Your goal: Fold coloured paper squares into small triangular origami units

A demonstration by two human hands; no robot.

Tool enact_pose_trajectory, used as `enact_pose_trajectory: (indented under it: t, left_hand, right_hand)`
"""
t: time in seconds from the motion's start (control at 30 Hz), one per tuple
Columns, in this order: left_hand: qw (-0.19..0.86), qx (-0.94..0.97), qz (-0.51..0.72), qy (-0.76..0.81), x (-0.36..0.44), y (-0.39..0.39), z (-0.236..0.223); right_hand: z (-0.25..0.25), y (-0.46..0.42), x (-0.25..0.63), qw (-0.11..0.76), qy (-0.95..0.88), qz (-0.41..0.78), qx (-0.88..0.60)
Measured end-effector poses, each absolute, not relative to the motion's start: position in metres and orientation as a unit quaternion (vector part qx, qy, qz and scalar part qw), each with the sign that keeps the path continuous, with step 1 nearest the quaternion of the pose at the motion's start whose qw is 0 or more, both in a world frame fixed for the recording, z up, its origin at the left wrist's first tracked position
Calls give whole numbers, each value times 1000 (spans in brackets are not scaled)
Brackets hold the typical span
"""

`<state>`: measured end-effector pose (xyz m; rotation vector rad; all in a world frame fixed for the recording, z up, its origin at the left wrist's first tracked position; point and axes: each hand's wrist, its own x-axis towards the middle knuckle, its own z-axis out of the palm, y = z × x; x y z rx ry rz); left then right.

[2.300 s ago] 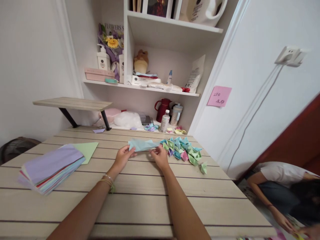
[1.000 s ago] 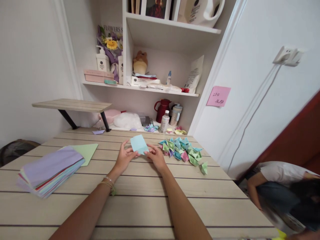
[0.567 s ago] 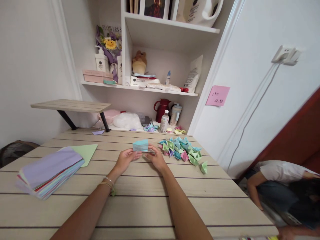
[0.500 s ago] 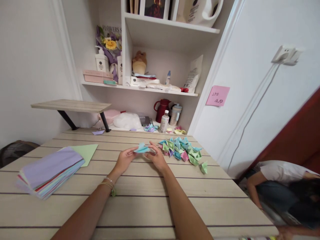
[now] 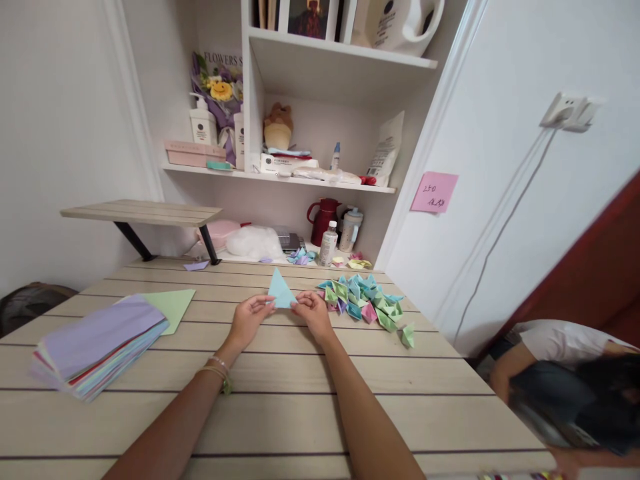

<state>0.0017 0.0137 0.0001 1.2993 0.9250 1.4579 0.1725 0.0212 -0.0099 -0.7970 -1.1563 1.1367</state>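
Observation:
A light blue folded paper triangle (image 5: 281, 291) points away from me over the middle of the table, held between both hands. My left hand (image 5: 253, 317) pinches its lower left corner, and my right hand (image 5: 313, 315) has its lower right corner between thumb and fingers. Just right of my right hand lies a pile of folded paper boats (image 5: 361, 295) in blue, green, pink and purple. One green folded piece (image 5: 407, 335) sits apart at the pile's near edge. To the left is a fanned stack of coloured paper sheets (image 5: 105, 333), purple on top, with a green sheet (image 5: 175, 308) partly under it.
A small raised wooden shelf (image 5: 140, 211) on black legs stands at the table's back left. Behind the table are a clear bottle (image 5: 328, 244), a dark red jug (image 5: 324, 220) and a plastic bag (image 5: 254, 241). A person (image 5: 560, 380) crouches at the right, beyond the table edge.
The blue paper has turned from a flat, tilted view to an upright triangle facing me. My right fingers have come down from its top to its lower right corner.

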Motion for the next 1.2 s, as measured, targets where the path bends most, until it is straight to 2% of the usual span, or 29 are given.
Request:
enact_pose_trajectory:
  t: [0.23, 0.47, 0.73, 0.9, 1.2]
  left_hand:
    - [502, 531, 571, 374, -3, 19, -3]
    - [595, 459, 556, 355, -3, 21, -9]
    - [659, 424, 537, 313, -5, 20, -7]
    - [651, 441, 522, 331, -5, 20, -7]
    - [605, 502, 491, 376, 2, 17, -6]
  right_hand:
    - [-7, 18, 169, 570, -524, 515, -368]
    - [-4, 14, 166, 565, -493, 514, -416]
    - [-3, 10, 159, 560, -440, 602, -362]
    - [-5, 13, 163, 593, -493, 511, -380]
    - [-2, 14, 169, 579, -638, 335, -381]
